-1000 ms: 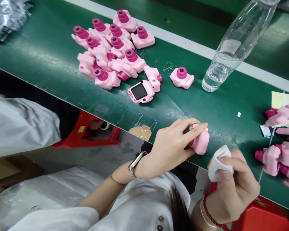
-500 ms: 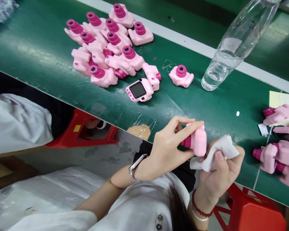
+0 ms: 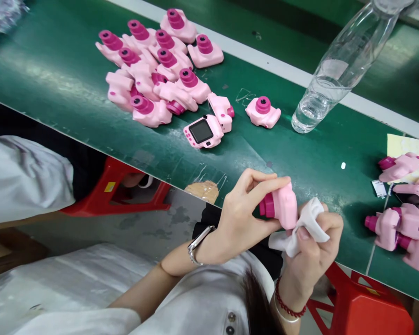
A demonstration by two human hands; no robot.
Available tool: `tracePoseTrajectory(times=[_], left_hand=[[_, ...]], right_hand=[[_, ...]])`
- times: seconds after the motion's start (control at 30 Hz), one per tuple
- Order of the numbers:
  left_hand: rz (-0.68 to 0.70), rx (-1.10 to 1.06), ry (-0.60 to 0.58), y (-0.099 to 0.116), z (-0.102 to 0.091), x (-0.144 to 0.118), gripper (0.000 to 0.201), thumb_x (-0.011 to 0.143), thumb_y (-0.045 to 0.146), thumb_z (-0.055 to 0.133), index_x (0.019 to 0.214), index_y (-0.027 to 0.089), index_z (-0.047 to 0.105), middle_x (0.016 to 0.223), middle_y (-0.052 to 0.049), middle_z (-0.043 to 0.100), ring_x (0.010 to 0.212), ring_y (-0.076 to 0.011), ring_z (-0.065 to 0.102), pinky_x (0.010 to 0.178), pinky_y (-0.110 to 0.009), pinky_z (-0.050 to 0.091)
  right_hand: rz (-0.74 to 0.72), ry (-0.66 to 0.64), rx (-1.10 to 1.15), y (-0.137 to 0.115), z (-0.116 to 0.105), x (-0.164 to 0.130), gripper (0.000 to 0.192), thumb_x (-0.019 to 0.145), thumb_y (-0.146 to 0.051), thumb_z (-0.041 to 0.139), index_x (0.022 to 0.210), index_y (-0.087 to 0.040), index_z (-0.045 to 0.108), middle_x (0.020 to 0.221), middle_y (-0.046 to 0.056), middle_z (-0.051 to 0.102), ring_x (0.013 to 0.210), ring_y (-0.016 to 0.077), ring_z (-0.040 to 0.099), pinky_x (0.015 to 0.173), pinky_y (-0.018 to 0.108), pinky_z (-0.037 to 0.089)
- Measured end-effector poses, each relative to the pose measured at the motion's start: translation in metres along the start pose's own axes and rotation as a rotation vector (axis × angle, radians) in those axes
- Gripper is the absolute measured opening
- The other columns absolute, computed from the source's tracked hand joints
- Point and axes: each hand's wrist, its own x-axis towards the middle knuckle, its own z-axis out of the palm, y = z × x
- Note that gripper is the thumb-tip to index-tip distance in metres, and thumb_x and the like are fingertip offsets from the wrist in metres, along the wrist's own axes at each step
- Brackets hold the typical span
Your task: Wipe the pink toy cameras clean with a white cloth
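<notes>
My left hand (image 3: 239,216), with a watch on its wrist, is closed around a pink toy camera (image 3: 286,204) at the table's near edge. The camera's dark pink lens points left, toward my palm. In my right hand (image 3: 316,246) a white cloth (image 3: 309,223) is pinched between thumb and fingers. The cloth is right up against the camera's right side; whether it touches is hard to tell. A toy camera (image 3: 263,111) sits alone beyond my hands, lens up. Left of it, another camera (image 3: 201,131) lies with its dark screen up.
Many pink cameras (image 3: 150,111) are heaped at the back left of the green table (image 3: 310,167). A clear bottle (image 3: 321,93) with water leans in view at back right. More cameras (image 3: 387,228) lie at right by a yellow paper (image 3: 398,142). Red stools (image 3: 377,307) stand below; another person's sleeve (image 3: 24,177) is left.
My right hand has moved left with the cloth, closer to the camera. My left hand and the camera have shifted slightly left, and more of the lens shows.
</notes>
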Motion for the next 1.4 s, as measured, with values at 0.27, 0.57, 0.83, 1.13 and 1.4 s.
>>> tracePoseTrajectory(times=[0.27,0.57,0.83,1.13,1.4], left_hand=[[0.009,-0.03,0.037,0.0,-0.004,0.0,0.047,0.076,0.014,0.08,0.12,0.026,0.066,0.108,-0.003,0.067,0.101,-0.0182,0.069,0.085,-0.031,0.061],[-0.086,-0.709,-0.264,-0.026,-0.003,0.009,0.067,0.066,0.039,0.095,0.123,0.026,0.061,0.137,-0.012,0.07,0.124,-0.0253,0.069,0.104,-0.037,0.056],[-0.092,-0.679,-0.374,-0.022,-0.01,0.017,0.065,0.067,0.019,0.093,0.122,0.027,0.059,0.141,-0.013,0.067,0.132,-0.0272,0.065,0.109,-0.042,0.054],[-0.09,-0.596,-0.472,-0.016,-0.006,0.024,0.062,0.071,0.024,0.092,0.125,0.026,0.06,0.142,-0.014,0.067,0.134,-0.0281,0.064,0.109,-0.043,0.054],[-0.197,-0.459,-0.487,-0.029,0.031,0.028,0.068,0.067,0.034,0.094,0.124,0.023,0.058,0.133,-0.012,0.07,0.115,-0.0256,0.072,0.097,-0.038,0.057]], right_hand=[[0.222,0.014,0.358,-0.016,0.005,0.008,0.017,0.081,-0.028,0.066,0.079,-0.024,0.05,0.067,-0.005,0.047,0.058,0.0118,0.043,0.05,0.023,0.035],[0.353,0.099,0.833,-0.018,-0.032,0.026,0.033,0.076,-0.026,0.074,0.075,-0.022,0.041,0.066,-0.01,0.028,0.05,0.0055,0.017,0.036,0.017,0.016],[0.317,0.108,0.914,-0.01,-0.047,0.033,0.035,0.076,-0.022,0.071,0.075,-0.023,0.035,0.065,-0.011,0.03,0.047,0.0024,0.017,0.034,0.015,0.012],[0.36,0.125,1.025,-0.001,-0.057,0.032,0.039,0.073,-0.018,0.074,0.078,-0.022,0.036,0.068,-0.011,0.037,0.051,0.0009,0.027,0.038,0.013,0.018],[0.378,0.177,0.997,0.004,-0.073,0.033,0.038,0.073,-0.021,0.077,0.077,-0.021,0.039,0.068,-0.011,0.035,0.049,0.0013,0.023,0.038,0.01,0.023]])
